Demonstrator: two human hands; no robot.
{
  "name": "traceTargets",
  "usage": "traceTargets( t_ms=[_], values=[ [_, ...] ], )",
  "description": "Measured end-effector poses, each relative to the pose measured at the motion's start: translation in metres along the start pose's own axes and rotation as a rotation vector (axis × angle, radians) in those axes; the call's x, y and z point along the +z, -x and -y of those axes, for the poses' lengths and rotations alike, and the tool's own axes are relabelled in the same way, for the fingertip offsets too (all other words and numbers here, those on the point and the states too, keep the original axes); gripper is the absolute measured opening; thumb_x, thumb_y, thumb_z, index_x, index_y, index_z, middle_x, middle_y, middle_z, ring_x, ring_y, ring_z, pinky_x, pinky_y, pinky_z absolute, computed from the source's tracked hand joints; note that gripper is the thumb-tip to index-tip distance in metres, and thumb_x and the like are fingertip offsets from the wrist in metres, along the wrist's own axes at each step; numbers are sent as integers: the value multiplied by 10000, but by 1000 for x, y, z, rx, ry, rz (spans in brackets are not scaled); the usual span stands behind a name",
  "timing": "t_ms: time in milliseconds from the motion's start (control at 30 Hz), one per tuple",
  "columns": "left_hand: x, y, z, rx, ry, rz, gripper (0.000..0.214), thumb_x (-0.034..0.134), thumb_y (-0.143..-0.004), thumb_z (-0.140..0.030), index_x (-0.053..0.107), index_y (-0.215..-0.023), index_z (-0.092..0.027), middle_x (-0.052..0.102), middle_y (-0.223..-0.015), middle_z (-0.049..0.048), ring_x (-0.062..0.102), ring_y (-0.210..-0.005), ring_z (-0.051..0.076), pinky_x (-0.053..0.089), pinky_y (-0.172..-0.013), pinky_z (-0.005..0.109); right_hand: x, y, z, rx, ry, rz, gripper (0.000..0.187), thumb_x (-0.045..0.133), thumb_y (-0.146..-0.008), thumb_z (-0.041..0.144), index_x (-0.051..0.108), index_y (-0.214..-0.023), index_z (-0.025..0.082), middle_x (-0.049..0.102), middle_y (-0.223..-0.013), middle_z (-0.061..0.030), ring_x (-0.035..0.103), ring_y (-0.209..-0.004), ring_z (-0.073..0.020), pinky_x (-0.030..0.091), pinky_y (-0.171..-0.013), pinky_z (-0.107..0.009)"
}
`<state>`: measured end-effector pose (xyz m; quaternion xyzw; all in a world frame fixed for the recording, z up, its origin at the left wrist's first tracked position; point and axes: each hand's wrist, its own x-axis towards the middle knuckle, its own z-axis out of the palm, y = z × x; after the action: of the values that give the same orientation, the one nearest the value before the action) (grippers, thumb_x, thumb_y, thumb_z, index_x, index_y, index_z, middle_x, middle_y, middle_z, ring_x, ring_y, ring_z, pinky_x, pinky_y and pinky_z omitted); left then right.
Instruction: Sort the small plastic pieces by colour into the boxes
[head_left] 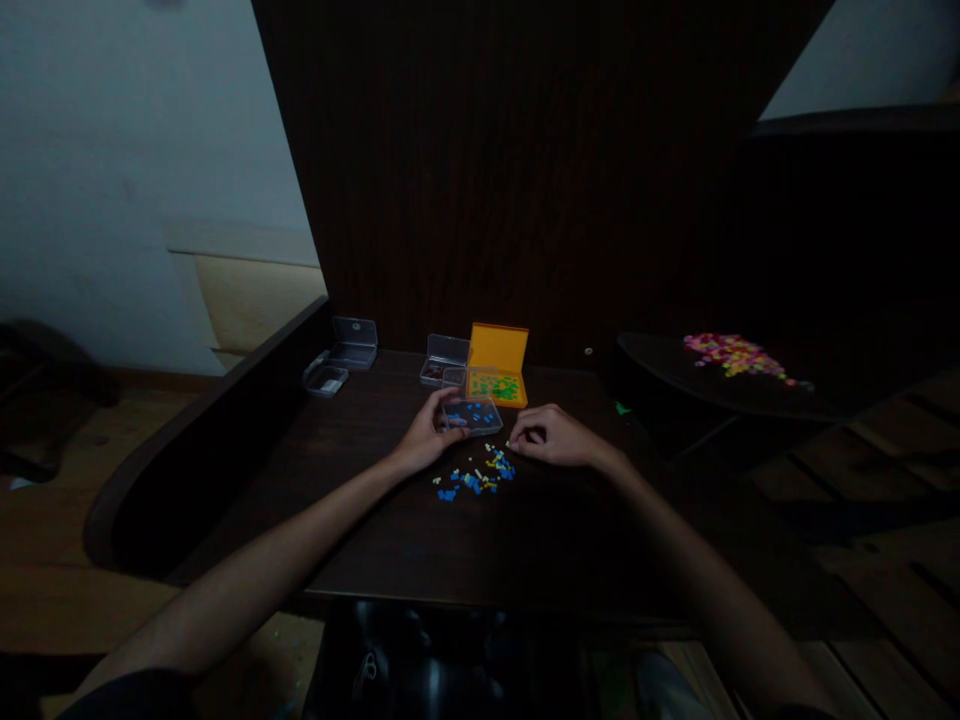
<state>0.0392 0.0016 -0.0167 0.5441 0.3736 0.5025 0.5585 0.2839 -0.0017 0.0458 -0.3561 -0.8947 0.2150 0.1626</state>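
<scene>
My left hand (pixel 427 435) grips the left edge of a small clear plastic box (pixel 474 414) that holds a few blue beads. My right hand (pixel 551 438) rests on the dark table (pixel 420 540) with its fingers curled and pinched at the right end of a small heap of blue, yellow and white beads (pixel 476 475). What the pinch holds is too small to make out. An open orange box (pixel 496 372) with green and yellow beads stands just behind the clear box.
Another open clear box (pixel 444 360) sits left of the orange one. Two more clear containers (pixel 339 358) lie at the table's back left corner. A pile of pink and yellow beads (pixel 731 355) lies on a dark surface to the right. A dark wooden panel rises behind.
</scene>
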Motion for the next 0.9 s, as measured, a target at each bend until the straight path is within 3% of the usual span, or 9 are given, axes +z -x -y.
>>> traceTargets(
  t_ms=[67, 267, 467, 700, 900],
  values=[
    [-1, -1, -1, -6, -1, -12, 673, 792, -626, -141, 510, -1232, -221, 549, -1251, 94, 629, -859, 139, 526, -864, 365, 9, 3, -6, 36, -14, 50, 206, 610, -833, 305, 723, -792, 137, 670, -727, -37, 545, -601, -111, 391, -568, -218],
    [-3, -2, -2, -18, 5, -38, 665, 787, -627, -108, 515, -1223, -218, 559, -1263, 96, 648, -844, 134, 548, -859, 366, 30, 6, -12, 125, -89, 38, 226, 647, -831, 352, 715, -801, 139, 673, -737, -32, 554, -629, -116, 394, -569, -208],
    [-7, -4, 2, 6, 4, -22, 668, 793, -628, -126, 513, -1226, -223, 557, -1250, 88, 640, -860, 144, 549, -851, 361, 25, 12, -15, 79, -100, 49, 199, 596, -879, 307, 718, -884, 149, 666, -821, -45, 565, -691, -121, 427, -625, -220],
    [-9, -6, 4, 17, -36, -5, 662, 773, -637, -135, 511, -1239, -220, 548, -1252, 93, 629, -857, 152, 531, -880, 405, 24, 17, -26, 15, -171, 163, 374, 688, -806, 415, 697, -1099, 183, 611, -872, -31, 519, -653, -102, 429, -586, -215],
    [-9, -6, 4, 27, -62, -8, 658, 782, -636, -164, 511, -1234, -219, 557, -1256, 90, 637, -854, 152, 535, -886, 407, 25, 17, -27, -24, -142, 120, 337, 684, -819, 405, 720, -1045, 157, 607, -848, -39, 511, -641, -101, 427, -600, -224]
  ],
)
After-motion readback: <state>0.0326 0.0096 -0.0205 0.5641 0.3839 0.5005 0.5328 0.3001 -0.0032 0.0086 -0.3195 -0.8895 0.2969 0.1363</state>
